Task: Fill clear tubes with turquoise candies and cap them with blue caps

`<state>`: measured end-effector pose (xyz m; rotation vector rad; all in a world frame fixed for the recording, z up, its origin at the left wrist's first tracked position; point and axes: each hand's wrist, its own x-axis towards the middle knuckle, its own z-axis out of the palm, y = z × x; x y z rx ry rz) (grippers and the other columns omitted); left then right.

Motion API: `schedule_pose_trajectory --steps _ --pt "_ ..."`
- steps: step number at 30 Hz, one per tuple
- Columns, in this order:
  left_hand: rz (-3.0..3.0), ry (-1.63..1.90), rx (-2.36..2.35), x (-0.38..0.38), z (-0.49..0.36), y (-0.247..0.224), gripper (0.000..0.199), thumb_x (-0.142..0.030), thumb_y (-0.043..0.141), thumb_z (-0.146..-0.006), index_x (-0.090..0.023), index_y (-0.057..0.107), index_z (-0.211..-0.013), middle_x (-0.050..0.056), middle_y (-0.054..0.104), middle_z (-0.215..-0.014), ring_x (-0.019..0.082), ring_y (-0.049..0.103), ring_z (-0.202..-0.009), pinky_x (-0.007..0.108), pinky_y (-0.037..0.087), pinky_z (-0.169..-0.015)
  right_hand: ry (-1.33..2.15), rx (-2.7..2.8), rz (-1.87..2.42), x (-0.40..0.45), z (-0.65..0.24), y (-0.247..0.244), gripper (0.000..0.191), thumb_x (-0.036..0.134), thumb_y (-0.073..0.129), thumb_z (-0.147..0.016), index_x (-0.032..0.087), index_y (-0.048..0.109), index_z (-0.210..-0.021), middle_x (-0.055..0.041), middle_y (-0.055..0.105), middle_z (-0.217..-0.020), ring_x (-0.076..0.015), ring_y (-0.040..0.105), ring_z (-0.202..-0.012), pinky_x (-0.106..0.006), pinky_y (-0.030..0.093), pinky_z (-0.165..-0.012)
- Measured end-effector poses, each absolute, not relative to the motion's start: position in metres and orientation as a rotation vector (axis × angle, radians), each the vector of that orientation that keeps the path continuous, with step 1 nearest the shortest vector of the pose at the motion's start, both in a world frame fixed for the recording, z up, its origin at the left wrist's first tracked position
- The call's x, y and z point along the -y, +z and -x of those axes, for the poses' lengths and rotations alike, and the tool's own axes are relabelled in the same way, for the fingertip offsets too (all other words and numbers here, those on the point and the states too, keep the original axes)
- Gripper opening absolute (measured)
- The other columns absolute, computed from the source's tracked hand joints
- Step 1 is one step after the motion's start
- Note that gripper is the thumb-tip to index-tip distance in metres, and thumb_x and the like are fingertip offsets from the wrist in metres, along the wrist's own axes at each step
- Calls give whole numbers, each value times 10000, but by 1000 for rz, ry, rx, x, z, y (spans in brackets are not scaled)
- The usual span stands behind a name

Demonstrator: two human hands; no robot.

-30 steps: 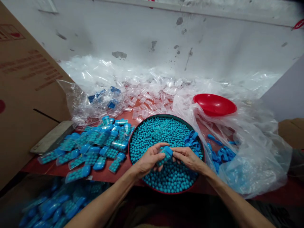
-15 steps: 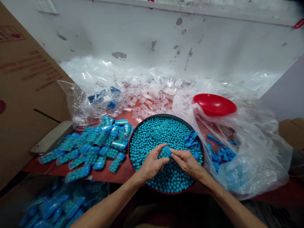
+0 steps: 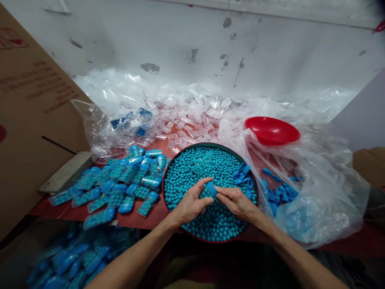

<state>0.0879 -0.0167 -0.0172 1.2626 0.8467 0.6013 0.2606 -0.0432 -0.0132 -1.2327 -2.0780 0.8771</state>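
Over a round tub (image 3: 165, 200) full of small blue balls (image 3: 216, 224), my left hand (image 3: 190, 202) has its thumb and fingers around a small clear container (image 3: 205, 192) with blue balls inside and a blue cap. My right hand (image 3: 236, 202) pinches the capped end of the same container. Several loose blue caps (image 3: 242, 174) lie on the balls at the tub's right side. To the left of the tub is a heap of filled, blue-capped containers (image 3: 129, 172).
Empty clear containers (image 3: 186, 130) spread behind the tub. A red bowl (image 3: 272, 130) rests on plastic bags (image 3: 325, 192) at the right, with more blue caps (image 3: 281, 194) beside them. A cardboard box (image 3: 39, 100) stands at the left; more filled containers (image 3: 72, 261) sit below the table edge.
The fingers of my left hand have spread a little wider around the container. My right hand stays at the capped end. The view has shifted slightly.
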Motion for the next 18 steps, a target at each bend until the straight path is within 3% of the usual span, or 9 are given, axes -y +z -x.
schedule_pose_trajectory --steps 3,6,11,18 --pt "-1245 554 -842 16 -88 -15 498 -158 522 -690 -178 395 -1172 -59 452 -636 15 369 -364 149 294 -349 949 2078 1215 43 -262 -13 270 279 363 -854 156 599 -812 -5 556 -658 -115 493 -591 -212 398 -587" --pt "-1257 585 -896 17 -91 -11 572 -148 522 -681 -198 343 -1221 -62 466 -637 24 373 -382 153 303 -364 1046 1889 1263 45 -260 -16 297 308 347 -861 160 594 -936 8 535 -625 -109 481 -572 -212 406 -573" --pt "-1362 646 -1025 21 -92 -14 587 -126 631 -570 -169 469 -1132 -33 520 -706 65 454 -556 169 393 -505 1100 1786 1290 51 -253 -21 315 315 353 -855 187 574 -1040 3 557 -683 -124 493 -623 -230 420 -601" --pt "-1268 514 -930 21 -90 -13 608 -151 562 -646 -172 381 -1226 -87 422 -487 42 361 -369 152 286 -365 1109 1992 1231 45 -260 -6 303 295 347 -861 177 611 -949 13 574 -655 -108 485 -571 -213 410 -559"
